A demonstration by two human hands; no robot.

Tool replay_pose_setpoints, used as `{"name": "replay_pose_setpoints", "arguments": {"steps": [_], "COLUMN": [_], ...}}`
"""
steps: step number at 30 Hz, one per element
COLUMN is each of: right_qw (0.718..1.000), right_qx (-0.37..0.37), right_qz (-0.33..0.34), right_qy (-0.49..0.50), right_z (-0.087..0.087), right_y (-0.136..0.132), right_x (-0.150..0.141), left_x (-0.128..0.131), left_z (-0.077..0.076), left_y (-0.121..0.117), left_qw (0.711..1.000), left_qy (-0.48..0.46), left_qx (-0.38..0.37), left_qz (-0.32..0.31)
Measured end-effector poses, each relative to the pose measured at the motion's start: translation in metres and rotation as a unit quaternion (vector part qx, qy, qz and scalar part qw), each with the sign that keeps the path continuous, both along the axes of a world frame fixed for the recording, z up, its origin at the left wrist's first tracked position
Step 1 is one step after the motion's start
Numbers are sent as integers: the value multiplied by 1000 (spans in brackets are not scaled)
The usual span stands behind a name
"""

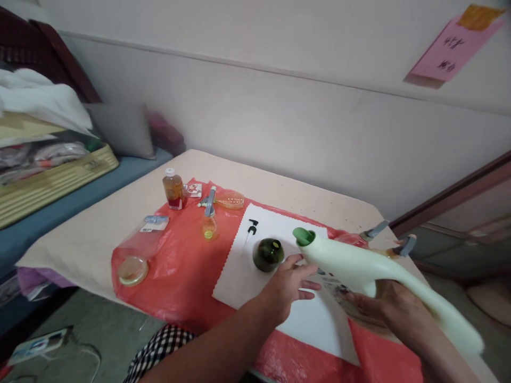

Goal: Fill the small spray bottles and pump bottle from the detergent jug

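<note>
Vessel, pale green and long-necked (347, 260), aloft over the right half of the counter (295, 186). Right hand (393, 311) has its grip closed on the vessel's rear, under the curved handle. Long axis runs slantwise: green-lined mouth toward the counter's middle, tail toward its near right corner, alongside the right forearm. Mouth lies left of and beyond the right grip. Left hand (283, 287): fingers apart, grip holding nothing, just beside the mouth end; contact there, cannot tell. Dark green round bottle (263, 255) on the white sheet (235, 287), beyond and slightly left of the left fingers, much nearer that hand than the right. Bottle sits left of the vessel's mouth, a little lower in view, gap between. Black pump head (252, 229) lies loose, farther left, toward the far edge.
</note>
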State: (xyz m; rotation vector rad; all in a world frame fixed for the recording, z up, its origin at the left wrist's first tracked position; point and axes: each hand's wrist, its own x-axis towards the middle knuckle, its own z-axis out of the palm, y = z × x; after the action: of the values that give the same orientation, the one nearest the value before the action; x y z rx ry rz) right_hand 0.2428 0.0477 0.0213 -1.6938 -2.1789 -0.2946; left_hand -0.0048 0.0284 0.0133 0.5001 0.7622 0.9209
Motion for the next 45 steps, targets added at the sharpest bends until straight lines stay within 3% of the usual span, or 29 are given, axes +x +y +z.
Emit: {"name": "replay_pose_setpoints", "arguments": {"steps": [2, 5, 10, 14, 19, 23, 29, 32, 37, 41, 45], "right_qw": [983, 917, 824, 810, 813, 821, 836, 825, 783, 744, 698], "right_qx": [-101, -185, -100, -42, 28, 50, -42, -100, -124, -129, -143], "right_qz": [-93, -191, -158, -137, -106, -133, -160, -143, -120, -83, -55], "right_qy": [119, 298, 535, 568, 571, 553, 523, 538, 598, 650, 699], "right_z": [-1, 1, -6, -20, -45, -69, -81, -76, -59, -35, -17], "right_y": [6, 10, 17, 40, 89, 108, 75, 49, 24, 12, 2], "right_x": [-4, -21, -63, -93, -122, -130, -124, -118, -107, -106, -111], "left_x": [-9, -30, -84, -111, -113, -112, -116, -116, -112, -107, -96], "left_z": [5, 11, 23, 34, 38, 36, 30, 20, -12, -42, -70], "left_y": [1, 11, 38, 45, 41, 42, 47, 52, 72, 87, 88], "left_qw": [1000, 994, 949, 929, 940, 940, 948, 940, 882, 798, 728], "left_qy": [18, 55, 56, 48, 38, 44, 90, 211, 412, 572, 668], "left_qx": [20, 61, 47, 53, 43, 42, 50, 91, 140, 146, 141], "left_qz": [0, 65, 306, 363, 337, 335, 300, 253, 179, 121, 69]}}
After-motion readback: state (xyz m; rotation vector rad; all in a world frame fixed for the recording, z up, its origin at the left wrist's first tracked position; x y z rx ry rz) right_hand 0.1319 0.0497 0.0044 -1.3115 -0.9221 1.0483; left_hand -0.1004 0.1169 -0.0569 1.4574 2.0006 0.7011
